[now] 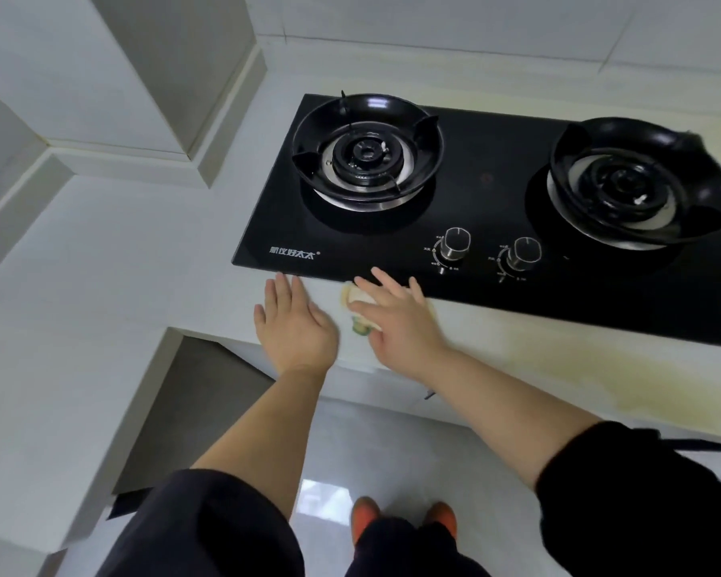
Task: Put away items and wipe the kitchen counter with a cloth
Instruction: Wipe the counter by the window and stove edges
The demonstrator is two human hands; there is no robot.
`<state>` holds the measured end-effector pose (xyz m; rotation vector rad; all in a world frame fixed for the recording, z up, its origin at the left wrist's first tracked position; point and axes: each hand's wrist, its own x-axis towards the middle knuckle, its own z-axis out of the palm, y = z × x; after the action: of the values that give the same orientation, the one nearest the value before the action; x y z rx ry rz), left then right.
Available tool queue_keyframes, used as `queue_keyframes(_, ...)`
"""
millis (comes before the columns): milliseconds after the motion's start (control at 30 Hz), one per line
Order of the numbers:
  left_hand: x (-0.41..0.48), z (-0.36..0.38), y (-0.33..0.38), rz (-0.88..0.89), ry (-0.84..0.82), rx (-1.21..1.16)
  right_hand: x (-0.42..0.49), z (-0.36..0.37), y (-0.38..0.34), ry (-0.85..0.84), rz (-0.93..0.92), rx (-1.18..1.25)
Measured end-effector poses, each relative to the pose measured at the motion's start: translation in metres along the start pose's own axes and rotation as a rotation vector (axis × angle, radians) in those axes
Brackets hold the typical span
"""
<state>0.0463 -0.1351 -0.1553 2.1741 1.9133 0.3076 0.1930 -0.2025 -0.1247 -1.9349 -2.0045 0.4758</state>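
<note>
cloth (349, 295) mostly hidden under right hand (396, 322), at front edge of hob (496, 160). hob's right end is cut by frame. labels by knobs (455, 242) too small to read.

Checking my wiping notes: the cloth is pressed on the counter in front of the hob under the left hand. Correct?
No. The head view shows the cloth under the right hand, pressed on the counter in front of the hob; the left hand lies flat and bare beside it.

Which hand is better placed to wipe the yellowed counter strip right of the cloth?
Right. The right hand presses the cloth, with the yellowed strip on its side; the left hand holds nothing.
</note>
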Motion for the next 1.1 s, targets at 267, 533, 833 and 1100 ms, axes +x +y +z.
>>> queue_keyframes(267, -0.008, -0.007, 0.011, 0.025, -0.082, 0.102, -0.043, -0.024, 0.032, -0.063, 0.056, 0.204)
queue_keyframes(533, -0.087, 0.025, 0.130, 0.238, -0.146, 0.133, -0.130, -0.078, 0.127, -0.131, 0.113, 0.236)
queue_keyframes(833, -0.121, 0.053, 0.190, 0.136, -0.038, -0.039, -0.231, -0.123, 0.211, -0.109, 0.173, 0.121)
queue_keyframes(1100, -0.120, 0.058, 0.188, 0.159, 0.084, -0.110, -0.150, -0.083, 0.161, -0.081, -0.060, 0.096)
